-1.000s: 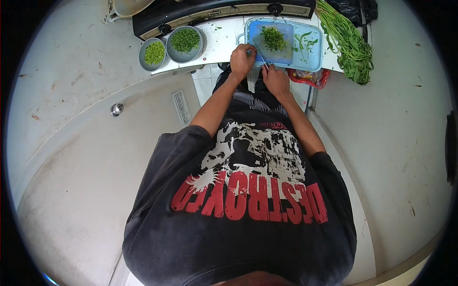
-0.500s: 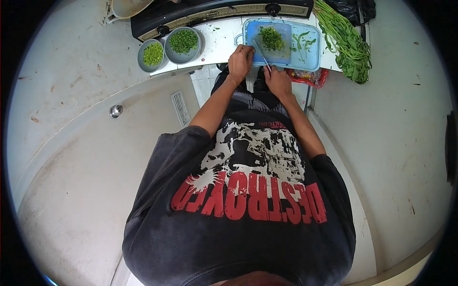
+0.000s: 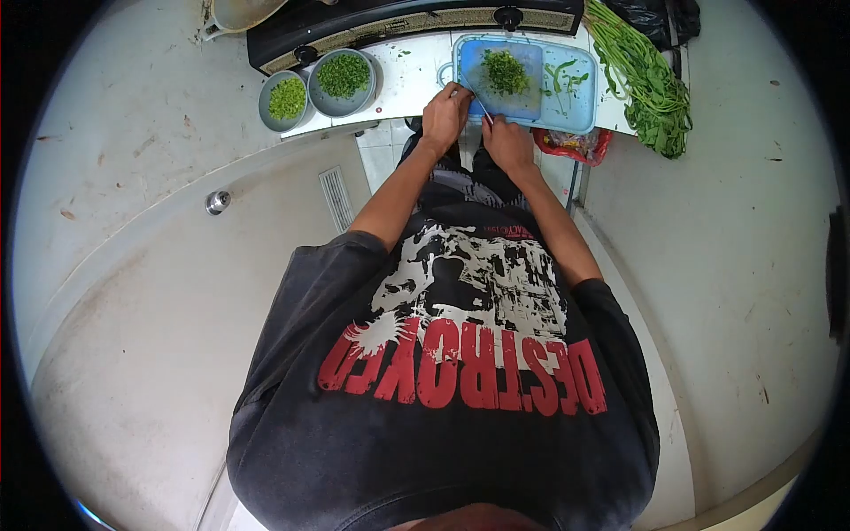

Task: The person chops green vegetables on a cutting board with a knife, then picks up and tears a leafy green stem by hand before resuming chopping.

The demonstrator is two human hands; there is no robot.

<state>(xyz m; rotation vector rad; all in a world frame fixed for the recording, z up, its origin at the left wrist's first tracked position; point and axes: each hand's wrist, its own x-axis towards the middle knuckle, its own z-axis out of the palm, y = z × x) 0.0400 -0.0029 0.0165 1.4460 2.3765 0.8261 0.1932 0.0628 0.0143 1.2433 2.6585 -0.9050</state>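
Observation:
My right hand [image 3: 507, 142] is wrapped round the handle of a knife [image 3: 481, 108]. The blade slants up and left over the blue cutting board [image 3: 536, 60], its tip close to my left hand [image 3: 446, 112]. That hand is curled closed at the board's lower left edge; whatever its fingers hold is hidden. On the board, right of the blade, lies a heap of chopped greens [image 3: 506, 73]. The board rests on a light blue tray [image 3: 580, 117], whose right part carries loose cut green pieces [image 3: 564, 78].
To the left stand two grey bowls, one with dark chopped greens [image 3: 343, 76], one with paler pieces [image 3: 286, 98]. A bunch of leafy stalks [image 3: 651, 97] lies right of the tray. Behind is a black stove [image 3: 416, 26]; below the counter, a red basket [image 3: 595, 149].
My right hand has shifted slightly left and up with the knife, bringing the blade nearer my left hand. My left hand stays at the board's edge.

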